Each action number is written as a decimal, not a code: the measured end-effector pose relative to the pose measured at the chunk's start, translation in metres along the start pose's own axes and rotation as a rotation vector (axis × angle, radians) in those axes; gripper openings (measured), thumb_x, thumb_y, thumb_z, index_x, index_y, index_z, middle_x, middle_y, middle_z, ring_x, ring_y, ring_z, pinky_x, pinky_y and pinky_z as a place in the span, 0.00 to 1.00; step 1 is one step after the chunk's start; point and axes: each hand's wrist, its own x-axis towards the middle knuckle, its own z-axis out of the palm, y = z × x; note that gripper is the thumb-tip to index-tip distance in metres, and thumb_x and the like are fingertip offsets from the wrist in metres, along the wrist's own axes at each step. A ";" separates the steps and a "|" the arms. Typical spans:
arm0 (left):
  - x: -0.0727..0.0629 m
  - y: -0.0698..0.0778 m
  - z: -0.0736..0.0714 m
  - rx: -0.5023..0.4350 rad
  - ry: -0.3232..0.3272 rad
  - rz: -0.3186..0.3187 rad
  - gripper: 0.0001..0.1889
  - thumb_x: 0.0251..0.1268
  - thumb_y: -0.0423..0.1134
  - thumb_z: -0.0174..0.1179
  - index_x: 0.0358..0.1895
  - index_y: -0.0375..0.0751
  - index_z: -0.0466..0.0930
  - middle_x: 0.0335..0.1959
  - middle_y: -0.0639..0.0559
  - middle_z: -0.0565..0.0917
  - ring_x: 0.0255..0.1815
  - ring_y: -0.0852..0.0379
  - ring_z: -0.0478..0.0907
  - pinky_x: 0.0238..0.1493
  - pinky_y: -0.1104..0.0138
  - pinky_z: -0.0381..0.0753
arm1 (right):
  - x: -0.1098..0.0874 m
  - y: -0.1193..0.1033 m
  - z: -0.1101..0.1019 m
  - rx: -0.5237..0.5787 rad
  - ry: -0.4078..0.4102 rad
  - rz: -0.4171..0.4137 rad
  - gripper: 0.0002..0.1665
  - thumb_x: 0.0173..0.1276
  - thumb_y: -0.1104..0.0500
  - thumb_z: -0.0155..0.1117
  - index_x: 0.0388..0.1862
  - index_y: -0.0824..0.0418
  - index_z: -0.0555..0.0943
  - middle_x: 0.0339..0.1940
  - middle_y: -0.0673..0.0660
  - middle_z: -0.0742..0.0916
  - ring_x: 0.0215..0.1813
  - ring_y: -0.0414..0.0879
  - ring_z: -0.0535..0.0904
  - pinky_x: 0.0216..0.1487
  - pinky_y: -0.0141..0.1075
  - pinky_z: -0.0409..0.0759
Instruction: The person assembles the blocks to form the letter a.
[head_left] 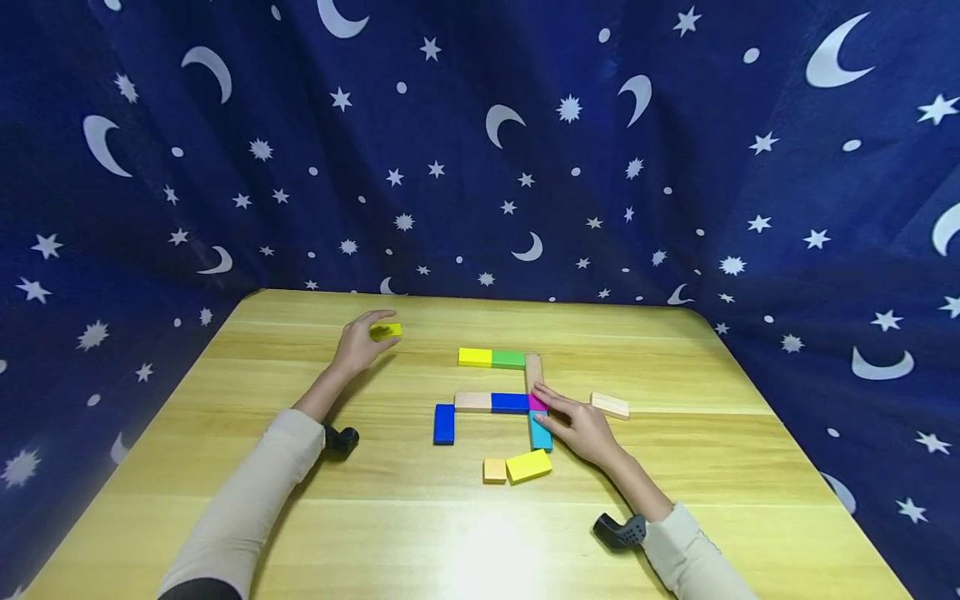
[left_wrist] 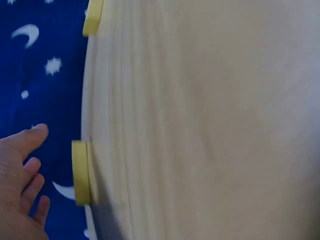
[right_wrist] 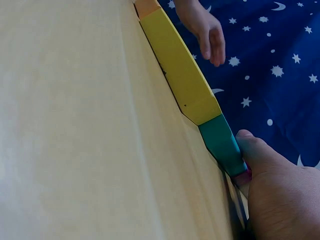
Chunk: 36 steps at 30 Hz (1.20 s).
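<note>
My left hand (head_left: 358,343) is at the far left of the table, with thumb and fingers spread apart around a yellow block (head_left: 387,331). In the left wrist view a gap shows between the fingers and that yellow block (left_wrist: 80,172). Over the block layout, my right hand (head_left: 581,427) pinches a small magenta block (head_left: 537,402) between thumb and fingertips. That piece sits between a pale wooden block (head_left: 533,372) and a light blue block (head_left: 540,432). A dark blue block (head_left: 510,403) adjoins it on the left. In the right wrist view the hand partly hides the magenta piece.
A yellow block (head_left: 475,357) and a green one (head_left: 508,360) form the upper row. Left lie a pale block (head_left: 473,402) and an upright-lying blue block (head_left: 444,424). Nearer are an orange block (head_left: 494,471) and a yellow block (head_left: 529,467). A wooden block (head_left: 610,406) lies right.
</note>
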 end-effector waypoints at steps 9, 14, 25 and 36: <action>0.005 -0.023 -0.003 0.094 -0.136 -0.140 0.27 0.58 0.37 0.63 0.60 0.32 0.70 0.59 0.35 0.72 0.60 0.37 0.66 0.60 0.49 0.63 | 0.000 -0.003 -0.001 -0.009 -0.002 -0.005 0.26 0.64 0.47 0.61 0.61 0.53 0.75 0.63 0.47 0.74 0.58 0.53 0.73 0.51 0.49 0.74; 0.001 -0.024 -0.003 0.101 -0.130 -0.151 0.24 0.59 0.35 0.62 0.59 0.30 0.71 0.57 0.33 0.72 0.56 0.37 0.69 0.56 0.49 0.68 | -0.001 -0.003 -0.002 -0.004 -0.002 -0.004 0.26 0.64 0.48 0.61 0.61 0.53 0.75 0.63 0.47 0.74 0.58 0.53 0.73 0.51 0.49 0.74; -0.007 -0.031 -0.001 0.075 -0.094 -0.113 0.22 0.57 0.32 0.63 0.56 0.32 0.75 0.55 0.34 0.75 0.56 0.37 0.69 0.56 0.49 0.67 | -0.001 -0.001 -0.001 0.000 -0.005 0.006 0.26 0.64 0.47 0.60 0.61 0.52 0.75 0.63 0.45 0.74 0.59 0.53 0.72 0.53 0.50 0.73; -0.021 -0.015 -0.009 0.051 -0.100 -0.079 0.20 0.58 0.33 0.63 0.55 0.35 0.77 0.54 0.36 0.76 0.54 0.40 0.71 0.53 0.51 0.72 | -0.001 -0.002 -0.002 0.008 -0.008 0.001 0.26 0.65 0.47 0.60 0.61 0.53 0.75 0.63 0.48 0.74 0.59 0.54 0.72 0.53 0.51 0.73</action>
